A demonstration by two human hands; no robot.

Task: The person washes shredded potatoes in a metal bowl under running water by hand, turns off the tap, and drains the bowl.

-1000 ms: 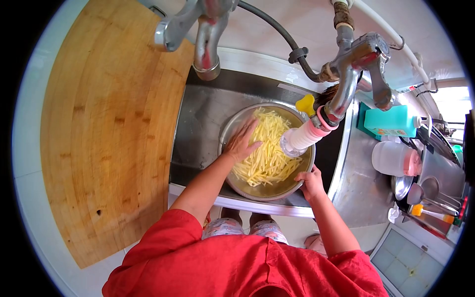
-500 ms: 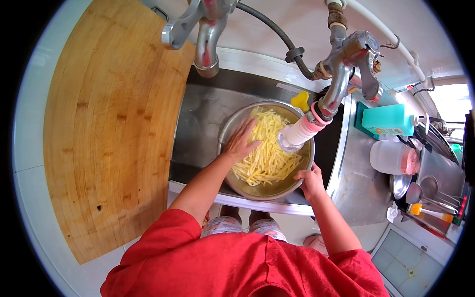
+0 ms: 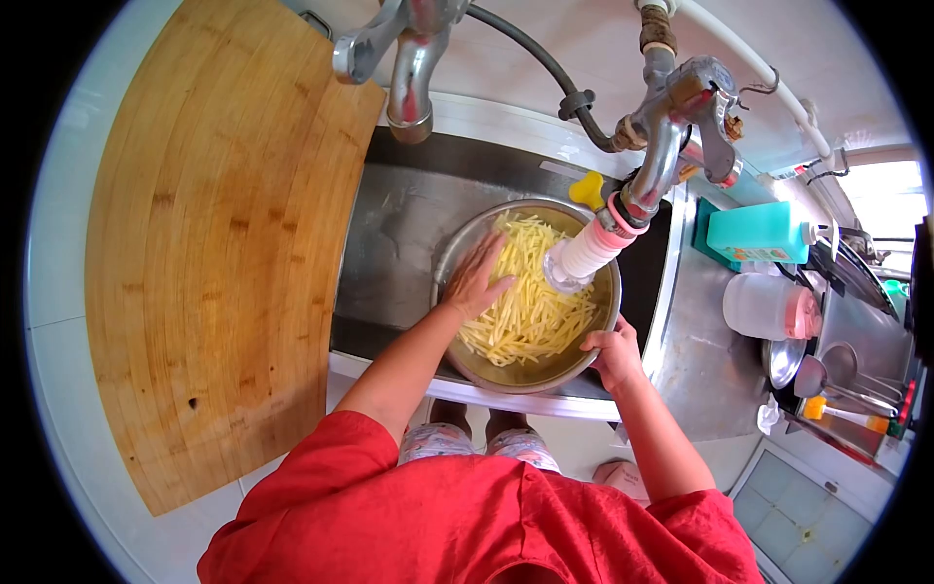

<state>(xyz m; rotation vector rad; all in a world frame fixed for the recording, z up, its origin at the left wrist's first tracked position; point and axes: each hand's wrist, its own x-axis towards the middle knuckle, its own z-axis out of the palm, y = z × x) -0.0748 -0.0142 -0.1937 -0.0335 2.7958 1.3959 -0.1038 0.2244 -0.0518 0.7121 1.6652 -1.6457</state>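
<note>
A round metal bowl point(image 3: 457, 355) sits in the sink, filled with pale yellow cut strips point(image 3: 530, 311) that look like potato. My left hand point(image 3: 475, 280) lies inside the bowl's left side, fingers stretched out and pressed along the strips, thumb apart. The lower right of the rim is gripped by my right hand point(image 3: 615, 352), thumb over the edge, the other fingers partly hidden beneath. Above the bowl's right side hangs a pink and white faucet extension point(image 3: 588, 253); whether water runs from it I cannot tell.
A large wooden board point(image 3: 233, 243) covers the left side. The metal sink point(image 3: 389, 229) surrounds the bowl. A second faucet point(image 3: 411, 92) hangs over the sink. To the right stand a teal bottle point(image 3: 759, 234), a plastic jar point(image 3: 764, 307) and several utensils point(image 3: 837, 384).
The view has shifted slightly. Both hands keep nearly the same places on the bowl and the strips.
</note>
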